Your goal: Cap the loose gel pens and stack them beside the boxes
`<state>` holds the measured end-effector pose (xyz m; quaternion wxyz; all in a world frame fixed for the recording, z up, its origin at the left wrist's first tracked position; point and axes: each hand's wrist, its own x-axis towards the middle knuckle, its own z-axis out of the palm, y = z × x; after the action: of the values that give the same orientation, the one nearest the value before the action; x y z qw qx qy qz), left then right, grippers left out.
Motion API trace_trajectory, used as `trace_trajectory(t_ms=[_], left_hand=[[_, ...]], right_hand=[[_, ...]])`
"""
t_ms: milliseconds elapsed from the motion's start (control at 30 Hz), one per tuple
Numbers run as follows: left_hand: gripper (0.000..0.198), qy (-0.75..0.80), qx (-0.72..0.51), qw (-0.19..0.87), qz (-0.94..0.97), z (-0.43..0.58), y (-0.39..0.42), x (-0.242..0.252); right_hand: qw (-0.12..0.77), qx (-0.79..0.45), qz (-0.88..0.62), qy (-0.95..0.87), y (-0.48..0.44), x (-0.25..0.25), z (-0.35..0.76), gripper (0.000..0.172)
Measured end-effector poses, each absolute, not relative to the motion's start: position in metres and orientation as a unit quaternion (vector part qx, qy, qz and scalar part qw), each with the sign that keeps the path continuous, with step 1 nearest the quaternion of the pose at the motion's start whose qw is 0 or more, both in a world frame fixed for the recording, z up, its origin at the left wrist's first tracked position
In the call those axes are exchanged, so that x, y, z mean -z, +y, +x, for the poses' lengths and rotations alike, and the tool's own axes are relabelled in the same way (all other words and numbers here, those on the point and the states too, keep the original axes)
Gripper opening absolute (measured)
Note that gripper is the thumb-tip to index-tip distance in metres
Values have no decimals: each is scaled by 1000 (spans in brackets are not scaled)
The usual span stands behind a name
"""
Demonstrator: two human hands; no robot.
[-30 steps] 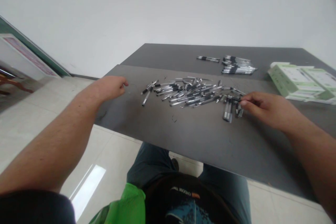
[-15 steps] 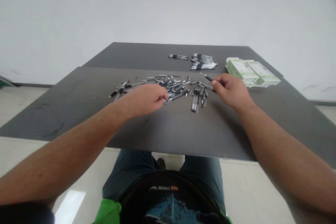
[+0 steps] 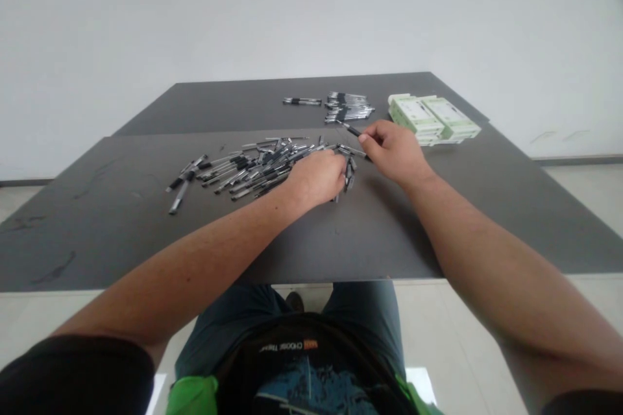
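My right hand (image 3: 395,150) is closed around a pen (image 3: 353,130) with a black grip, its thin tip pointing to the far left. To its left, my left hand (image 3: 318,176) is curled down at the right end of a loose pile of pens (image 3: 263,165). Its fingertips are turned away, so what they hold is hidden. Small clear pen caps (image 3: 350,172) lie right beside the left fingers. The pile's pens are clear with dark grips, and they point in mixed directions.
Farther back, a neat bundle of pens (image 3: 348,107) lies on the dark table (image 3: 233,100), with a few pens (image 3: 302,102) to its left. Green and white boxes (image 3: 428,118) are at the back right. Several stray pens (image 3: 186,181) lie left of the pile.
My left hand has moved right, from the middle of the pile to the small pens and caps at its right end. The right hand still holds its pen. The view has shifted slightly.
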<state>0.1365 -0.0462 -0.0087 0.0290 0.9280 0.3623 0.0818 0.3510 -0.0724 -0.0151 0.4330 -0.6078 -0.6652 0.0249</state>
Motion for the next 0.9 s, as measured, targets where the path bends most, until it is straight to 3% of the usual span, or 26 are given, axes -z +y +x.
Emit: trace_trajectory(t_ms=[900], left_hand=[[31, 376, -47, 3, 925, 165, -50, 10]], right_hand=[[412, -22, -597, -688, -73, 9, 347, 20]])
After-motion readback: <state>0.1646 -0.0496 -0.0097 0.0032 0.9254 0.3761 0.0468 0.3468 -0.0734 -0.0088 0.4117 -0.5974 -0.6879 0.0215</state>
